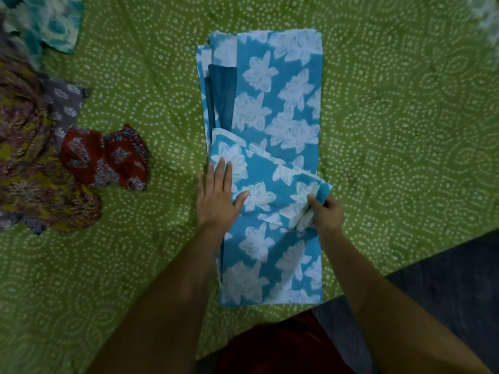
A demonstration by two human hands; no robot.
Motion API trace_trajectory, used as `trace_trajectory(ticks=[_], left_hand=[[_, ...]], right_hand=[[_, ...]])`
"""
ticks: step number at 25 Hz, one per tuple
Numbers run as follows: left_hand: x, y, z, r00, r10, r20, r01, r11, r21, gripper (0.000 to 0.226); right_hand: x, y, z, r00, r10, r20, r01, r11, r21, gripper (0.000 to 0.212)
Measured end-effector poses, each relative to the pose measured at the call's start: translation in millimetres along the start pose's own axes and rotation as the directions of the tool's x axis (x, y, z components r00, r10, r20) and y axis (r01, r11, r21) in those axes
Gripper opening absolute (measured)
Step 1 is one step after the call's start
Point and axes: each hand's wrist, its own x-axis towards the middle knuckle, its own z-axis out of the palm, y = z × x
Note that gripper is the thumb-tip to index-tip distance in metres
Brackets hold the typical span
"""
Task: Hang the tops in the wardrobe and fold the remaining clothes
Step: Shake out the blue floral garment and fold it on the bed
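Hands at the centre of the head view, both on one garment. The left hand (216, 195) lies flat, fingers straight and together, palm pressing the left edge of a sky-blue cotton garment with a white flower print (280, 109); its thumb reaches right onto the cloth. The right hand (325, 214) has its fingers curled round a bunched corner of a folded-over flap (267, 184) of the same garment, pinching it at the garment's right edge. The flap runs slantwise between the two hands, from upper left to lower right, lying over the layer beneath.

The garment lies as a long narrow strip, folded lengthwise, stretching away from the person and also back toward the near edge under both forearms. A plain darker blue inner layer (222, 95) shows along its left side, beyond the left hand.

Surface: a green bedsheet with white dotted circular patterns (405, 130), the garment flat upon it. To the left, well apart from the garment, lies a crumpled rust-red printed piece (108, 157), touching a heap of olive and maroon floral cloth (29, 168) with a grey printed piece (64, 103) on it. A teal and white patterned cloth (51, 25) sits at the far left corner. At lower right, dark flooring (453, 276) borders the sheet. Dark red clothing (283, 344) of the person shows at the bottom.
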Motion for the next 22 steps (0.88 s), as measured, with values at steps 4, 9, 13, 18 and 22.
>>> trace_trajectory(ticks=[4,9,13,18,22], left_hand=[[-9.2,-1.0,17.4,0.989,0.146,0.032,-0.148,0.986,0.077,0.085],[6.1,-4.6,26.7,0.98,0.129,0.151,-0.146,0.983,0.109,0.096],[4.9,-21.8,22.8,0.959,0.267,0.099,-0.269,0.963,0.0,0.073],[-31.8,-61.2,27.4,0.824,0.554,0.123,-0.559,0.829,0.013,0.074],[-61.5,-87.4,48.4,0.666,0.727,0.166,-0.744,0.661,0.094,0.081]], right_hand=[[7.6,1.3,-1.0,0.993,-0.114,-0.033,0.103,0.968,-0.229,0.023],[4.8,-36.2,25.2,0.933,0.09,0.347,-0.212,0.919,0.332,0.028],[12.9,-58.8,40.8,0.94,-0.083,0.33,-0.061,0.913,0.402,0.014],[8.7,25.1,-29.7,0.543,-0.553,0.632,0.808,0.138,-0.574,0.065],[19.0,67.4,-89.0,0.183,-0.232,0.955,0.775,-0.563,-0.286,0.071]])
